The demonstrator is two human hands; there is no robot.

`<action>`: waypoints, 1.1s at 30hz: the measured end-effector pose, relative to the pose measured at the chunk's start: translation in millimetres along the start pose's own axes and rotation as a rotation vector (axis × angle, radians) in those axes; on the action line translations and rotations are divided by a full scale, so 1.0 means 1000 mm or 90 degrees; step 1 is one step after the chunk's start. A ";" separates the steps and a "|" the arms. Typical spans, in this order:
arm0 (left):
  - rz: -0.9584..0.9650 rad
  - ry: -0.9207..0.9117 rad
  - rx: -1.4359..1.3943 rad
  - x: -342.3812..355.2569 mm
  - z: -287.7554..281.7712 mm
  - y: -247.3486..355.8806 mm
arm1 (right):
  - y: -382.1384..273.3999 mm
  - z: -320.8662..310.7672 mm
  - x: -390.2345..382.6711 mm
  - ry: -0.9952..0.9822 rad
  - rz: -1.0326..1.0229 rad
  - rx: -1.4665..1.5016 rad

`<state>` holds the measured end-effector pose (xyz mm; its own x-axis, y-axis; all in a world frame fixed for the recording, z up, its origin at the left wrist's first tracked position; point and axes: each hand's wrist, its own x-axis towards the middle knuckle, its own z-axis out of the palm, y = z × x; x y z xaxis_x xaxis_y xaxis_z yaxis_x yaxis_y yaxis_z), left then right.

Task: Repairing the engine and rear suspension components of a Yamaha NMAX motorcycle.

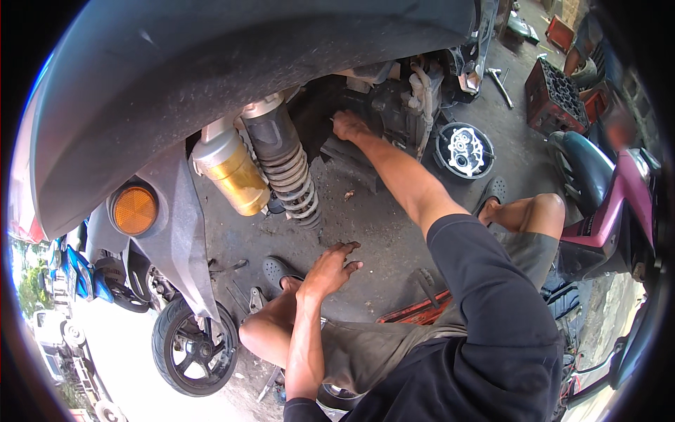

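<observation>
Head view: left hand [329,273] hangs released, its forearm against the knee [261,333], likely for balance; right hand [349,126] curls beneath bodywork [232,77] beside the engine [420,105], where shadow leaves me unable to tell its grip.

Dark on top, drab below, clogs on my feet.
I wear a dark navy-black shirt [503,309] with loose short sleeves [450,231], creased olive-brown shorts [365,352] that leave my knees [264,336] bare, and grey clogs [498,186] dotted with small holes.
</observation>
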<state>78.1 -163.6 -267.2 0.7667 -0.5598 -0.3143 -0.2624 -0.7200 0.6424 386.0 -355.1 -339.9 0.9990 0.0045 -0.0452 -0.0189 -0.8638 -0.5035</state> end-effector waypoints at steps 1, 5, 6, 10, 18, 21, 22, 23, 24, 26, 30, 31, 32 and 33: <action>-0.017 0.009 0.003 -0.009 -0.004 -0.007 | -0.028 0.010 -0.015 0.025 0.051 0.034; -0.028 0.014 0.016 -0.012 -0.001 0.004 | -0.003 -0.023 -0.004 -0.078 0.004 0.012; -0.024 0.021 0.037 -0.011 -0.003 0.008 | 0.006 -0.037 0.001 -0.186 -0.086 -0.045; -0.028 0.005 -0.004 -0.012 -0.011 0.018 | -0.030 -0.019 -0.023 -0.041 0.010 0.009; 0.013 0.007 0.021 0.003 -0.010 0.028 | -0.008 -0.009 -0.008 -0.056 -0.044 -0.023; -0.002 0.010 0.006 0.004 -0.008 0.022 | -0.019 0.002 -0.013 0.007 0.004 0.009; -0.001 0.009 0.007 0.005 -0.007 0.022 | -0.015 -0.006 -0.004 -0.040 -0.023 0.019; -0.003 0.002 0.008 0.006 -0.006 0.022 | -0.008 -0.016 0.005 -0.145 -0.021 0.047; -0.004 -0.003 0.009 0.009 -0.005 0.022 | -0.005 -0.016 0.007 -0.142 -0.021 0.046; 0.024 0.007 0.026 0.011 -0.002 0.017 | -0.001 -0.006 0.005 -0.001 -0.021 0.048; 0.017 0.013 0.017 0.010 -0.001 0.011 | -0.013 0.012 -0.005 0.060 -0.032 0.063; 0.021 0.015 0.018 0.012 -0.004 0.014 | -0.007 -0.003 0.008 -0.041 -0.011 0.082; 0.004 0.003 0.018 0.010 -0.009 0.019 | -0.003 -0.006 0.011 -0.037 -0.011 0.080; -0.015 -0.011 0.016 0.010 -0.010 0.024 | 0.001 -0.005 0.011 -0.028 -0.044 0.070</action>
<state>85.0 -182.0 -248.4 0.7626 -0.5499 -0.3408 -0.2600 -0.7429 0.6169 396.7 -358.8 -336.7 0.9954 0.0857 -0.0434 0.0429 -0.8007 -0.5976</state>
